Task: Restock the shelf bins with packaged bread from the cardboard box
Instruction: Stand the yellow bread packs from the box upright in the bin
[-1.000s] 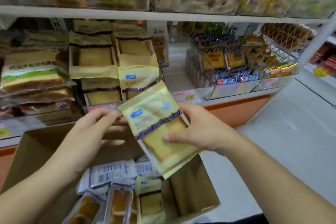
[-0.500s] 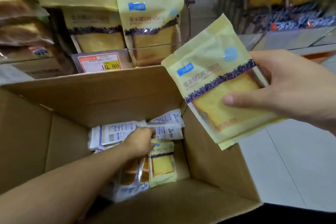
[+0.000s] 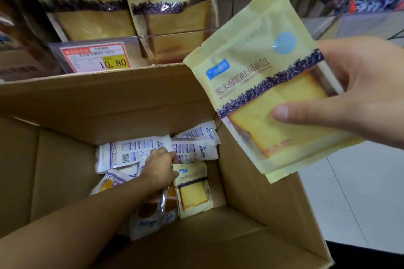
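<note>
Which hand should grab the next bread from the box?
Left. The left hand is already down inside the cardboard box on the bread packets, while the right hand is busy holding a yellow bread bag above it.

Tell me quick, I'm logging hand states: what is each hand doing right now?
Left hand: down in the cardboard box among the packs; grip cannot be told.
Right hand: holding yellow bread packs above the box.
</note>
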